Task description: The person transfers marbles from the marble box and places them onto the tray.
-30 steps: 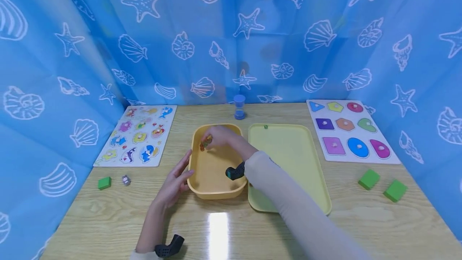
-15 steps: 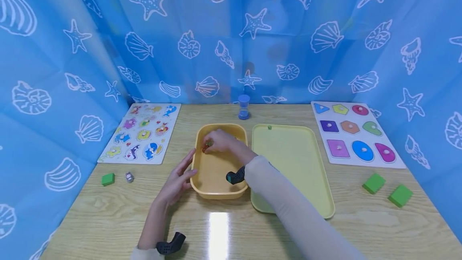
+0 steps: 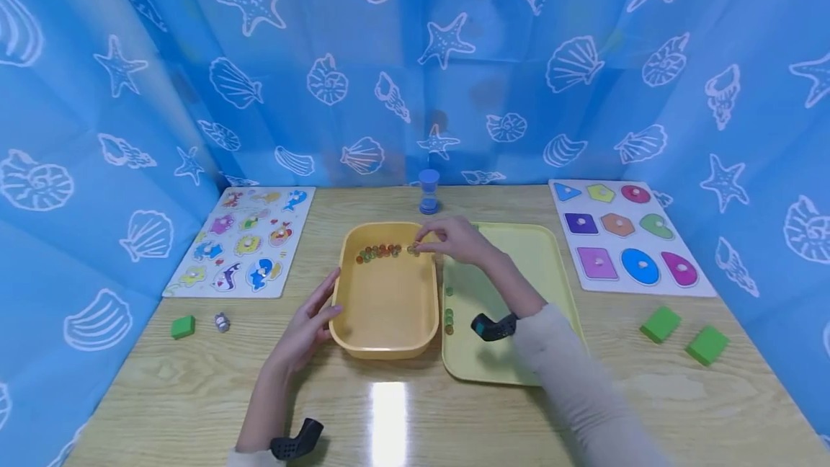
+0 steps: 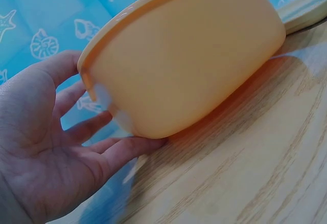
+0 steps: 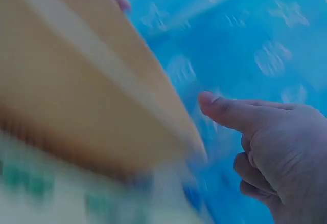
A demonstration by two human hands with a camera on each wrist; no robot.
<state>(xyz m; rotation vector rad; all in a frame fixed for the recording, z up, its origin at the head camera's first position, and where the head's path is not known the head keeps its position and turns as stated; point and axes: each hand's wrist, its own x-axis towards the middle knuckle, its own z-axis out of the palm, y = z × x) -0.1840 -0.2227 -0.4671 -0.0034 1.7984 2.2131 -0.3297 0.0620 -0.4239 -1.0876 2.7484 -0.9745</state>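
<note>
A row of small red, green and amber marbles (image 3: 382, 251) lies along the back of the orange box (image 3: 389, 308). My left hand (image 3: 310, 326) rests against the box's left side, its thumb over the rim; the left wrist view shows its fingers loosely extended along the outer wall. My right hand (image 3: 457, 238) is over the box's back right rim, thumb and forefinger tips close to two paler marbles. In the right wrist view the thumb is straight, the other fingers bend loosely, and no marble shows at the thumb tip. Several marbles (image 3: 449, 319) lie along the tray's left edge.
The pale yellow tray (image 3: 532, 258) stands right of the box. A blue sand timer (image 3: 429, 192) is behind. Puzzle boards lie at left (image 3: 243, 243) and right (image 3: 629, 236). Green blocks (image 3: 661, 324) are at far right, a green block (image 3: 183, 327) and small grey figure (image 3: 222, 322) at left.
My right hand has left the marbles at the box's back left corner and moved right to its right rim, uncovering the marble row and the tray's left edge. My left hand stays at the box.
</note>
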